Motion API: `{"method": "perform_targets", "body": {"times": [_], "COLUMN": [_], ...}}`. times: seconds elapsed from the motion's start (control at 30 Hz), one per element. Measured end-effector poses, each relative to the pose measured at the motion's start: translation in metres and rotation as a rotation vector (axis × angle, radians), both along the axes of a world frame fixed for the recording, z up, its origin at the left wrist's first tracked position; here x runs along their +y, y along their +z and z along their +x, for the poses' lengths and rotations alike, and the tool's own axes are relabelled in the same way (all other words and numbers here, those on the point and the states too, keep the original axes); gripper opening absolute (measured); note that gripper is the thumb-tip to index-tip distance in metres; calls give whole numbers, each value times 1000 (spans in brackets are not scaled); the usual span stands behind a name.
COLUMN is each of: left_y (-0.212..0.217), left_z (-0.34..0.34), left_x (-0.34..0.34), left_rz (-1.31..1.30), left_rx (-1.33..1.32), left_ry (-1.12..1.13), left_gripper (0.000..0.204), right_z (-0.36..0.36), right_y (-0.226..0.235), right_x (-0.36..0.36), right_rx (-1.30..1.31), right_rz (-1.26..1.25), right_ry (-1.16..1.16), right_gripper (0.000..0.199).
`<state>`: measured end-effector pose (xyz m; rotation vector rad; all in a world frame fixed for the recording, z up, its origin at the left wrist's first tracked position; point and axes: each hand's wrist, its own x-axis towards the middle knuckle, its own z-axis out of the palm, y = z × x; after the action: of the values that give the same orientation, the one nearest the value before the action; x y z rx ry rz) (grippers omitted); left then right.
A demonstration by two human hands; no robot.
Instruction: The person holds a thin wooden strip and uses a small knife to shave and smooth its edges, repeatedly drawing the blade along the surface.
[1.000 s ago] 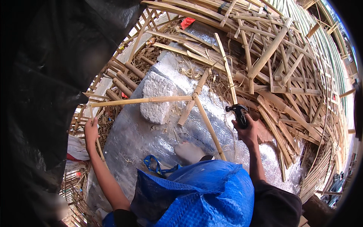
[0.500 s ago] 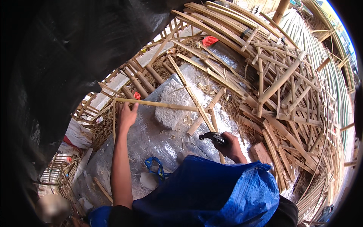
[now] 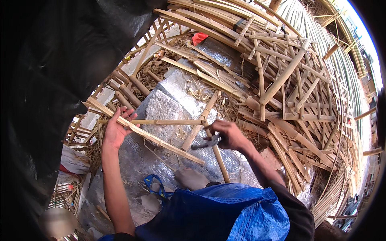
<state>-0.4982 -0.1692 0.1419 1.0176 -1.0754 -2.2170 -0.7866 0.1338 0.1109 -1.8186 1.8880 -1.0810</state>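
Note:
My left hand (image 3: 116, 129) is turned palm up, with a split bamboo strip (image 3: 161, 143) held between thumb and fingers. The strip slants down to the right over the silvery sheet. In my right hand (image 3: 228, 134) is a dark hammer (image 3: 206, 143), its head pointing left; the hand is slightly blurred. Beneath the strip, a thin bamboo pole (image 3: 169, 121) runs level to a joint with a bamboo upright (image 3: 219, 162). A short slanting bamboo piece (image 3: 192, 137) lies by that joint. Behind the pole sits a rough pale stone block (image 3: 163, 108).
A large pile of bamboo strips and frames (image 3: 289, 80) fills the right side. A blue woven plastic sheet (image 3: 225, 209) covers my lap. Blue straps (image 3: 155, 184) lie on the silvery sheet (image 3: 136, 168). Black sheeting (image 3: 52, 72) hangs at the left; a brick (image 3: 270, 158) is at right.
My left hand has left the pole's end and now holds a strip. The strip that lay across the joint is gone from there. My right hand has moved up and left with the hammer.

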Motion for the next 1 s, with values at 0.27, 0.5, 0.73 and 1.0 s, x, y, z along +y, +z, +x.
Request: {"method": "perform_targets", "body": {"times": [0.27,0.5,0.73,1.0], "left_y": [47,56,70,88], "left_z": [-24,-10,2,-4], "left_x": [3,0,3,19], "left_rz": [-24,-62,-221,-320], "left_rx": [61,-7,-78,-96], "left_ry": [-12,-16,7,14], "left_gripper": [33,34,44,51], "right_z": [-163,-130,-58,-40], "right_y": [-99,-65,-10,-50], "right_x": [-85,-89,-51,1], "right_rx": [602,475,-367,-800], "right_rz": [113,358,367,-8], "right_ry": [-864,-699,-652,-728], "right_gripper": [16,13,21,17]}}
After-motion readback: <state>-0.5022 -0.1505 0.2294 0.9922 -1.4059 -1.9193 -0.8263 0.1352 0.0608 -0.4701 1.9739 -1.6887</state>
